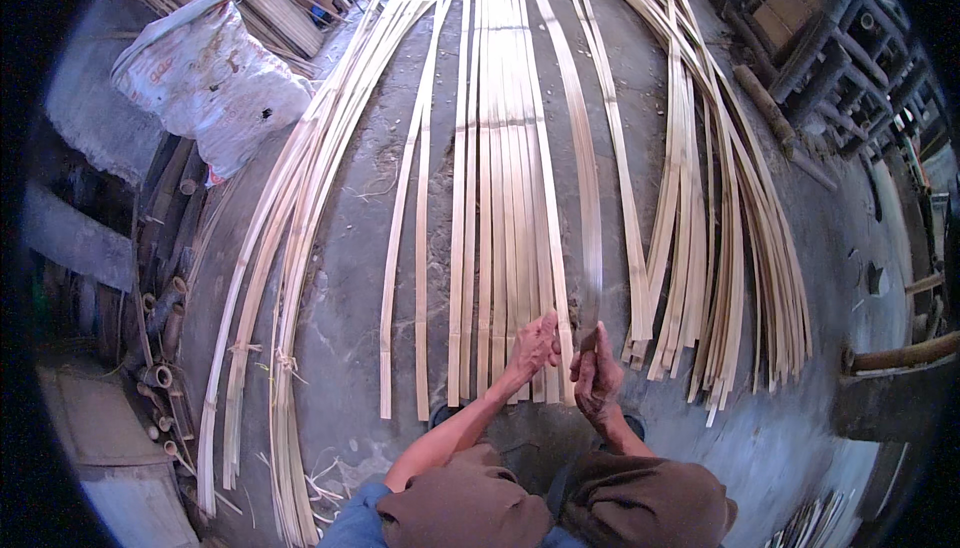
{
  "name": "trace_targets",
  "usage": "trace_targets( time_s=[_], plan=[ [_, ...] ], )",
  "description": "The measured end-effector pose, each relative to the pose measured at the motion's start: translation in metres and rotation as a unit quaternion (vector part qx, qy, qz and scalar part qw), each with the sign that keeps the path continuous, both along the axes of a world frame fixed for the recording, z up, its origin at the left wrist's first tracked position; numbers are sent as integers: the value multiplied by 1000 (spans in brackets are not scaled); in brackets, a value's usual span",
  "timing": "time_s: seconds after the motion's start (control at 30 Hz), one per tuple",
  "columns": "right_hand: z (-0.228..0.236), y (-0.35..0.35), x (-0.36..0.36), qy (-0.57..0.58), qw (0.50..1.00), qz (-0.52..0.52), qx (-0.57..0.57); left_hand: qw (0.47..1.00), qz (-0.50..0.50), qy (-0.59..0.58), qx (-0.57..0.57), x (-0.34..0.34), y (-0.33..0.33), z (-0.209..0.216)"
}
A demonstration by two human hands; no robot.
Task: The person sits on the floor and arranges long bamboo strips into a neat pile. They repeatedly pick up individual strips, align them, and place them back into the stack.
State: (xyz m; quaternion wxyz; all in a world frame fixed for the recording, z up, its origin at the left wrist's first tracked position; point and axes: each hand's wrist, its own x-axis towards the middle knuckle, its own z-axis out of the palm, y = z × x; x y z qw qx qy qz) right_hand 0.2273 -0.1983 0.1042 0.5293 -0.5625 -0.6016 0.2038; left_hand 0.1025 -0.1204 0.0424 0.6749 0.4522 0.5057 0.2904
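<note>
Long, pale bamboo strips point(497, 198) lie side by side on the floor in front of me, running away from my feet. My right hand point(598, 380) grips the near end of a single bamboo strip point(588, 183), which bends in a long curve toward the far side. Just left of it, my left hand point(532, 353) is closed, with curled fingertips beside the right edge of the row. Whether anything sits in those left fingers is hidden. Two loose strips point(415, 158) lie left of the row, and a narrow pair point(608, 98) lies right of the held strip.
Bundles of strips lie at left point(300, 198) and right point(735, 208); the left one has ties near its lower end. A stained white sack point(215, 78) slumps at far left, above cut bamboo tubes point(158, 378). A dark wooden frame point(830, 58) stands at far right.
</note>
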Motion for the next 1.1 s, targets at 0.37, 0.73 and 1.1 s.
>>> trace_targets(
  time_s=[0.37, 0.73, 1.1],
  plan=[
    [-55, 11, -60, 236, 933, 33, -270, 988, 121, 8, 98, -29, 43, 30],
    [-53, 21, -84, 150, 922, 103, -342, 991, 121, -63, 4, -50, 47, -5],
    [-52, 24, -89, 64, 933, 153, -319, 977, 197, 63, 52, -67, 54, -1]
  ],
)
